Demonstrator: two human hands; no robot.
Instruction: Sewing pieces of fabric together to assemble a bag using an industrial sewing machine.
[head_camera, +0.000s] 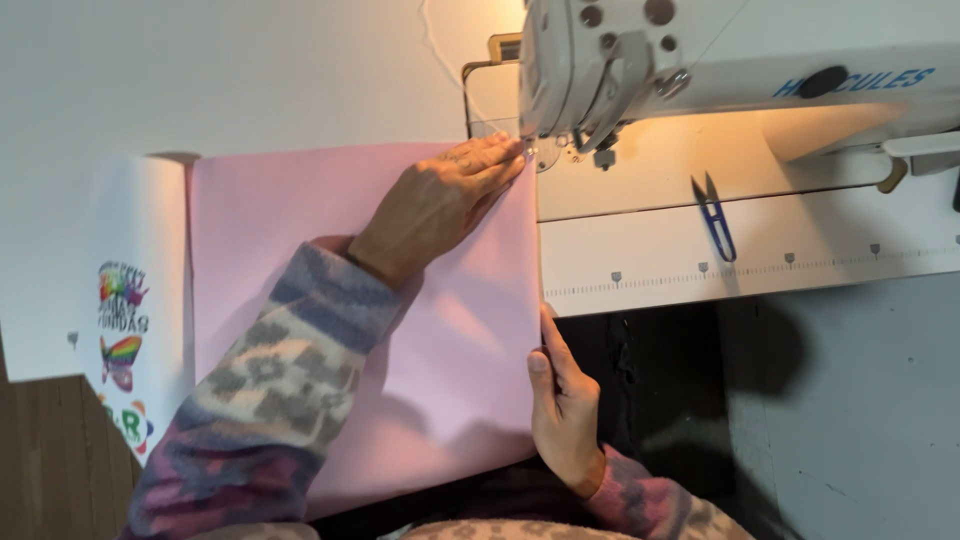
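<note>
— Where's the pink fabric (440, 330)?

— Spread on the worktop (700, 265), its right edge running from the needle area back toward the person. The left hand (435, 205) lies flat on it, fingers (495, 158) straight and together, tips just beside the presser foot (545, 152) of the sewing machine (720, 60).

— And the right hand (562, 405)?

— It pinches the near edge, fingers narrow. Looks like lining up to stitch; next calls for steady feeding. Blue snips (712, 212) lie well beyond the fingers.

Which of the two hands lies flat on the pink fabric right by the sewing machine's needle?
The left hand: it lies flat on the pink fabric, fingertips at the sewing machine's needle. The right hand only grips the fabric's right edge, nearer the person.
</note>
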